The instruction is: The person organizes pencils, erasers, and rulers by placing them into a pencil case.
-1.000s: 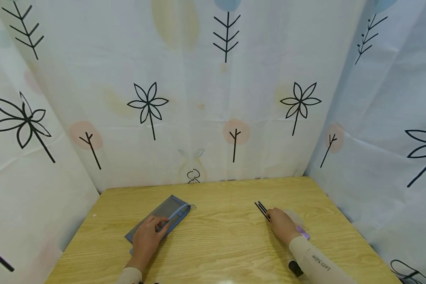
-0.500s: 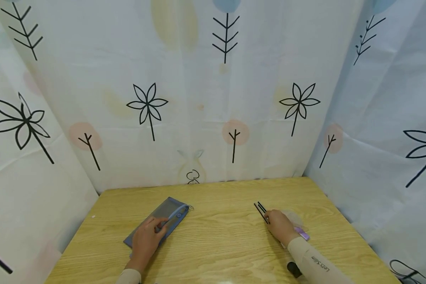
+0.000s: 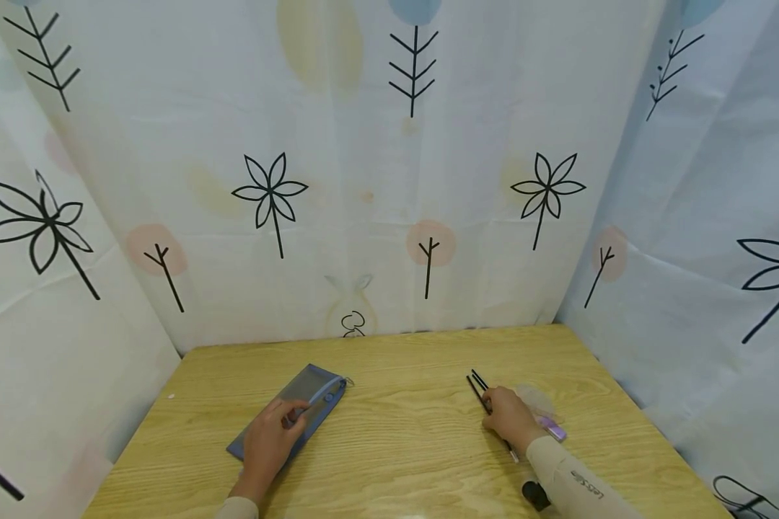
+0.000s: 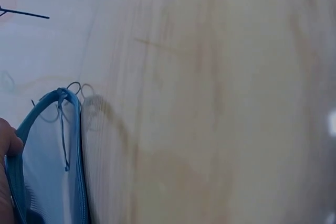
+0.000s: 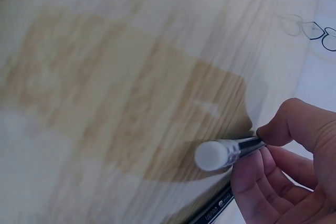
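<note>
A blue mesh zip pencil case (image 3: pixel 310 382) lies slanted on the left of the table. My left hand (image 3: pixel 271 437) pinches its upper edge; in the left wrist view the zip mouth (image 4: pixel 77 145) gapes and fingers show at the rim. On the right, my right hand (image 3: pixel 513 418) holds a dark pencil between thumb and fingers. Its white eraser end (image 5: pixel 211 155) points toward the camera in the right wrist view. Another dark pencil (image 5: pixel 212 206) lies beneath, close to the fingers. Dark pencil tips (image 3: pixel 475 379) stick out beyond the hand in the head view.
Beside the right wrist are a clear round sheet-like thing (image 3: pixel 535 398) and a purple block (image 3: pixel 552 428). A black cylindrical thing (image 3: pixel 535 496) sits by the right sleeve. Patterned white cloth (image 3: pixel 389 173) walls in the wooden table (image 3: pixel 396 432) at the back and sides.
My right hand has drawn slightly toward me, and a pencil's white eraser end now shows below it. The left hand and pencil case have barely moved.
</note>
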Demonstrator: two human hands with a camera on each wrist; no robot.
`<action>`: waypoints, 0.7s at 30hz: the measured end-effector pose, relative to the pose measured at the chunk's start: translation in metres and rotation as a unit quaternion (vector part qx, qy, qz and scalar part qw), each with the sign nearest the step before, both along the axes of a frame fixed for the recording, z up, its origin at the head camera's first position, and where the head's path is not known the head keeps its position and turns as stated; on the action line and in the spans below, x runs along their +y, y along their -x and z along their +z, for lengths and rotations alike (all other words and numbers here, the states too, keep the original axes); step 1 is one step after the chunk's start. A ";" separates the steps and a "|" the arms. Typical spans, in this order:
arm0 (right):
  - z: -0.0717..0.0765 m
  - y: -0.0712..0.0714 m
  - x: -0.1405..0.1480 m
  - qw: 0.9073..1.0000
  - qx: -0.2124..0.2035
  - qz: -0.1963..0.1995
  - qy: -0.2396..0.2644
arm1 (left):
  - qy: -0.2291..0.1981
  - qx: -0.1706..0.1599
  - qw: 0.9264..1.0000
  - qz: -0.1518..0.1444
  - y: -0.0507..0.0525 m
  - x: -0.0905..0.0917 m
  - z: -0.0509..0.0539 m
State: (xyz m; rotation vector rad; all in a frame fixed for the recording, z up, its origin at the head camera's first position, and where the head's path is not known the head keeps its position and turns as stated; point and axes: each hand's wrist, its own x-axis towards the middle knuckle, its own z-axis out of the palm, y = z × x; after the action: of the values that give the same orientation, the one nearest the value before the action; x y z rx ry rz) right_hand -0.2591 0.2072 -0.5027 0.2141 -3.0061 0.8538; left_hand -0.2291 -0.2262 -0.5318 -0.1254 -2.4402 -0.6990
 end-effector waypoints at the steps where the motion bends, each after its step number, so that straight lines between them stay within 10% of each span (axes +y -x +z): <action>1: -0.001 0.000 0.000 1.000 0.000 0.000 0.008 | -0.004 -0.004 1.000 -0.001 0.000 0.000 0.000; 21: -0.003 -0.007 -0.005 0.972 -0.092 -0.070 0.204 | -0.089 -0.058 0.994 -0.006 -0.002 0.010 0.002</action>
State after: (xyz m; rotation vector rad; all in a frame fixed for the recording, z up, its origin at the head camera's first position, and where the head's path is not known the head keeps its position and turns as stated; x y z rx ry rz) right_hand -0.2519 0.2019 -0.5060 -0.0868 -2.8655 1.5169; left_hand -0.2268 -0.2164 -0.5301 -0.0288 -2.4739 -0.9484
